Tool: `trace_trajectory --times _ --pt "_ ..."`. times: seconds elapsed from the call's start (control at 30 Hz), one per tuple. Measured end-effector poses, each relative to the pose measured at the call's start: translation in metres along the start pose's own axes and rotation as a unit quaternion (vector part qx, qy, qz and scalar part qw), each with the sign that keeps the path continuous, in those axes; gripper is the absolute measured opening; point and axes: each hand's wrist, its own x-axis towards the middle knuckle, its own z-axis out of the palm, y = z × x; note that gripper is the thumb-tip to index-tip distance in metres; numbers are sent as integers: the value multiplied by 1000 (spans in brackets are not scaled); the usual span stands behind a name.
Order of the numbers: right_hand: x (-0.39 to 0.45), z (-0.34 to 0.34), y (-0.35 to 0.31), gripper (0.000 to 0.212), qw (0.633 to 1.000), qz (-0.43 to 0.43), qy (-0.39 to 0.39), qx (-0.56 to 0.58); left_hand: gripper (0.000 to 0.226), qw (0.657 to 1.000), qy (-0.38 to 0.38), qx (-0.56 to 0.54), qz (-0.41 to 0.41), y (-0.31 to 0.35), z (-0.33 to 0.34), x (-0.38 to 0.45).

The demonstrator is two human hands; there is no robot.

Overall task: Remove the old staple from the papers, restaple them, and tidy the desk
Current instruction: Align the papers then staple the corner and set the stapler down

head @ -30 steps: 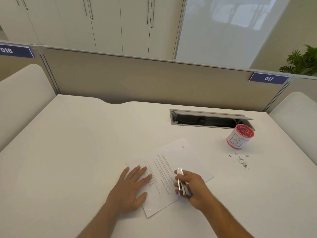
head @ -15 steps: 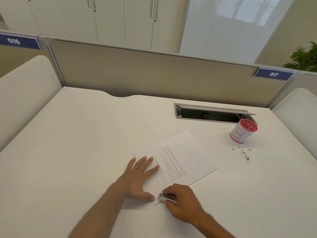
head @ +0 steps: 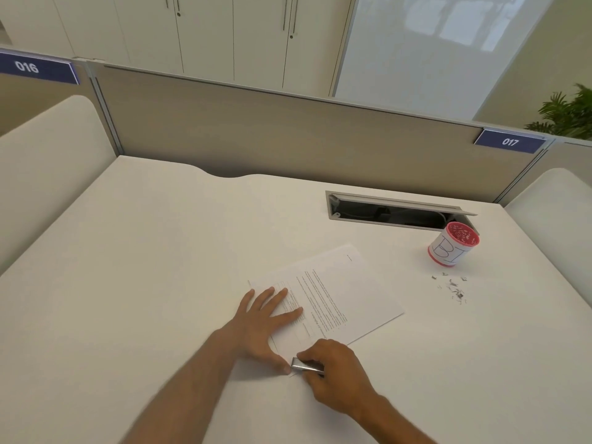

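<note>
A printed stack of white papers [head: 339, 293] lies at an angle on the white desk [head: 160, 267]. My left hand [head: 262, 322] rests flat on the papers' near left part, fingers spread. My right hand [head: 333, 373] grips a small silver metal stapling tool [head: 306, 366] at the papers' near corner, right beside my left thumb. The corner itself is hidden under the tool and my fingers. A scatter of loose old staples [head: 453, 288] lies on the desk to the right.
A red and white cup [head: 451, 245] marked with letters stands at the right, behind the staples. An open cable slot [head: 397, 209] is sunk into the desk behind it. A beige partition [head: 288, 139] closes the far edge.
My right hand has brought the tool from the papers' right side down to their near corner. My left hand stayed flat on the papers. The view has tilted slightly.
</note>
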Motion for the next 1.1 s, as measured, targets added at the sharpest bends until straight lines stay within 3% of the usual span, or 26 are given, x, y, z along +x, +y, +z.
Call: trace_trajectory --times 0.3,0.67,0.93,1.1 --pt "1 3 -4 31 1000 21 1 16 112 1000 -10 -7 -9 3 -4 -1" --pt "10 -4 -7 29 996 72 -19 47 111 1000 -21 -13 -16 5 -6 -1" --pt "6 -6 -7 22 996 -65 -10 -65 113 999 -24 -14 -17 5 -6 1" --pt "5 -8 -4 24 993 -84 -6 -83 114 1000 -24 -10 -16 5 -6 1"
